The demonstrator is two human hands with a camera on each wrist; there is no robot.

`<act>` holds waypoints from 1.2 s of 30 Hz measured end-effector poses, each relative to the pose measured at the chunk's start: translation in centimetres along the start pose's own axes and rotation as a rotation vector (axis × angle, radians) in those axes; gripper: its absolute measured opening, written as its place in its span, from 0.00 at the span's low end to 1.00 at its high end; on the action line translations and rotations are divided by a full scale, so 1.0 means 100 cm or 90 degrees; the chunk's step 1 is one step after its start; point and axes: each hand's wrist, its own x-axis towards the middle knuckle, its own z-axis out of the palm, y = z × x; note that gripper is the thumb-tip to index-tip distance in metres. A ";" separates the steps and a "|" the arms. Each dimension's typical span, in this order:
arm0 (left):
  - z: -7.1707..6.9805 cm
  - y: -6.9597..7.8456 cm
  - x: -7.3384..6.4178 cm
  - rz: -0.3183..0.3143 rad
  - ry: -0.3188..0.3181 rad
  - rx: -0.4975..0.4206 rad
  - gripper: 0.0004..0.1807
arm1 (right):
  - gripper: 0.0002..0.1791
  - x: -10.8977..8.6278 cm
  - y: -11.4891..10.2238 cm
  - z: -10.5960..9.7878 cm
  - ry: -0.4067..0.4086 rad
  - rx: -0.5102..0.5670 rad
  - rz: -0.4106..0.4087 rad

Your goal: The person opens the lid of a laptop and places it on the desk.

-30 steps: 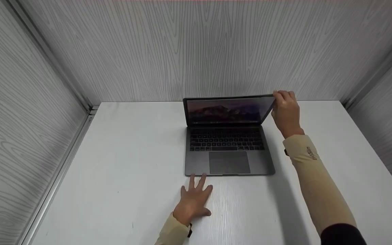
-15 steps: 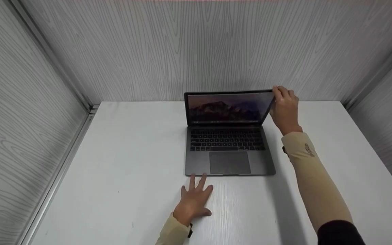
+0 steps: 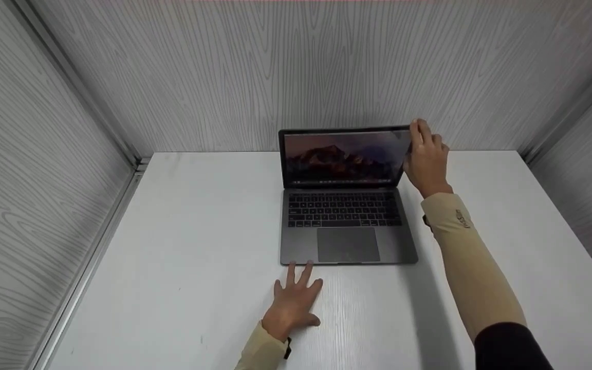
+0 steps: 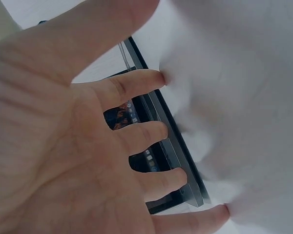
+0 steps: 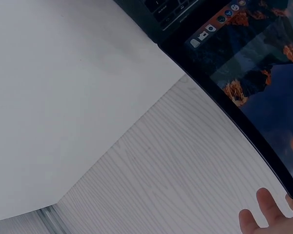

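A grey laptop (image 3: 298, 245) lies unfolded on the white table, its lit screen (image 3: 345, 156) showing a mountain picture. At the lid's upper right corner, my right hand (image 3: 427, 159) pinches the edge, fingertips over the top. In the right wrist view, some fingers (image 5: 268, 207) show just past that corner; the rest of the hand is cut off. My left hand (image 3: 292, 304) is spread on the table in front of the laptop, two fingertips right at the base's front edge. The left wrist view has the palm (image 4: 83, 146) near, its straight fingers overlapping the laptop.
The white table (image 3: 198, 231) reaches back to a grey wood-grain panel (image 3: 214, 77), close behind the screen. Similar panels stand at left (image 3: 29, 180) and right (image 3: 589, 154), with a metal rail (image 3: 90, 272) along the left one.
My right hand has raised the laptop lid, and its top edge stands higher with more of the screen showing. The left hand has stayed in place.
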 end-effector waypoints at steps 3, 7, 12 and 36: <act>-0.001 0.000 0.000 -0.001 0.000 0.005 0.46 | 0.33 0.002 -0.001 0.003 -0.027 -0.001 0.010; -0.008 0.004 -0.003 -0.007 -0.006 0.018 0.47 | 0.37 0.005 -0.002 0.005 -0.062 0.012 0.042; -0.009 0.004 -0.004 -0.012 -0.008 0.020 0.46 | 0.42 0.010 -0.004 0.006 -0.097 0.002 0.054; -0.006 0.004 -0.006 -0.021 -0.026 0.004 0.46 | 0.42 -0.045 0.013 0.046 -0.567 0.142 0.255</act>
